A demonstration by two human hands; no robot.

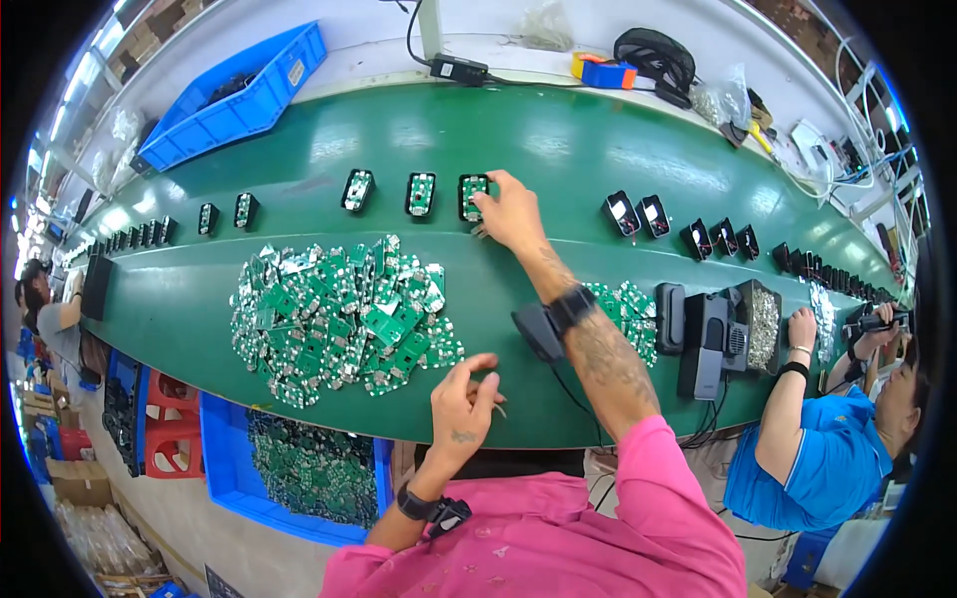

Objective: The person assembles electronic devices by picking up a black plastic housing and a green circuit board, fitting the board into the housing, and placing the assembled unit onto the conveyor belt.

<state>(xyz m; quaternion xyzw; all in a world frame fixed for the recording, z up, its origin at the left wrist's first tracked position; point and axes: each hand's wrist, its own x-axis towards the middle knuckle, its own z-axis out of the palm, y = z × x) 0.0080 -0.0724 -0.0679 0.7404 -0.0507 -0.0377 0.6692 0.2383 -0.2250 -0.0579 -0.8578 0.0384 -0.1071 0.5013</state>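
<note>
My right hand (509, 210) reaches across the green bench, its fingers closed around the edge of a small black case (464, 212). A green circuit board (473, 189) sits in that case, and my thumb rests on the board. To its left stand a second board-filled case (421, 194) and a third (357, 189). My left hand (464, 411) hovers near the bench's front edge, fingers loosely curled and apart, with nothing visible between them. It is nearest to a big heap of loose green circuit boards (334, 319). A smaller board pile (626, 314) lies beyond my right forearm.
Open black cases (621, 213) line the bench to the right. A black speaker-like box (704, 344) and a tray of small metal parts (763, 329) stand before a co-worker in blue (812, 458). Blue bins sit at the back left (239, 95) and below (229, 478).
</note>
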